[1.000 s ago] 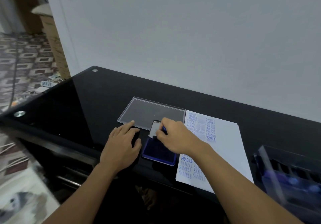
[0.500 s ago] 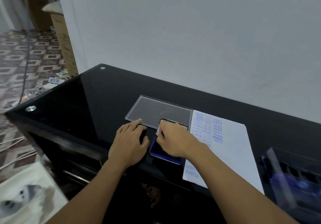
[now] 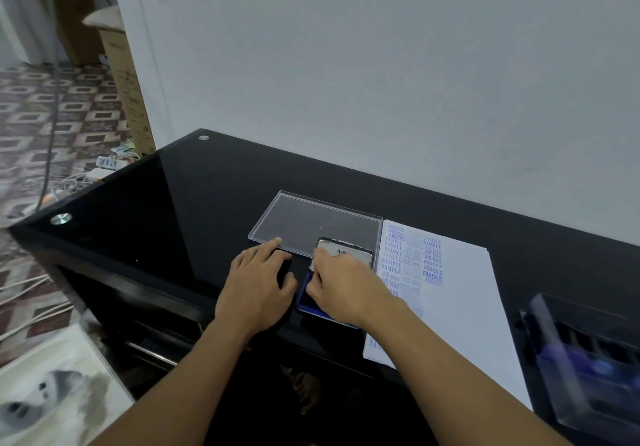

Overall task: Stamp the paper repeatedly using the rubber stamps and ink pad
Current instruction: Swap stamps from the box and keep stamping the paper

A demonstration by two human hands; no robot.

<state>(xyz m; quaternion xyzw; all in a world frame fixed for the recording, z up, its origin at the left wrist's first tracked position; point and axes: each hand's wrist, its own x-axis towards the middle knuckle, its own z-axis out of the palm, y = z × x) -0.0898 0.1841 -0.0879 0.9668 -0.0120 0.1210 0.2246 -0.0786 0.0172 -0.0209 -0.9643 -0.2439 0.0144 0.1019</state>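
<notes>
Head view. The step in hand is judged to be inking at the blue ink pad (image 3: 311, 302) in its dark case, ahead of the next impression.

The right hand (image 3: 343, 288) is laid over the pad with fingers curled down onto it. What the grip pinches is hidden under the knuckles, so a rubber stamp cannot be confirmed, nor whether the grip is closed on anything. The pad's silver-faced lid (image 3: 341, 253) is stood open at the far edge, just beyond the fingertips.

The left hand (image 3: 258, 284) is rested flat on the glossy black glass surface (image 3: 173, 220), fingers straight and relaxed, nothing held. It is just beside the pad's left edge, with the index tip touching the near rim of the clear flat plastic tray (image 3: 311, 224).

Advice for doing it well:
- The pad should be braced by the left hand, since slip is likely on glass.
- The stamp face should be set flat, pressed lightly and lifted straight.
- Several prints look faint, so even inking is advised.

The white paper sheet (image 3: 457, 290) is lying just right of the pad, partly under the right forearm. Blue words are stacked at its far-left corner, and bare area is left to the right. A short move rightward from the grip is expected.

A clear plastic box (image 3: 588, 359) is seen at the right edge, well apart, its contents blurred.
</notes>
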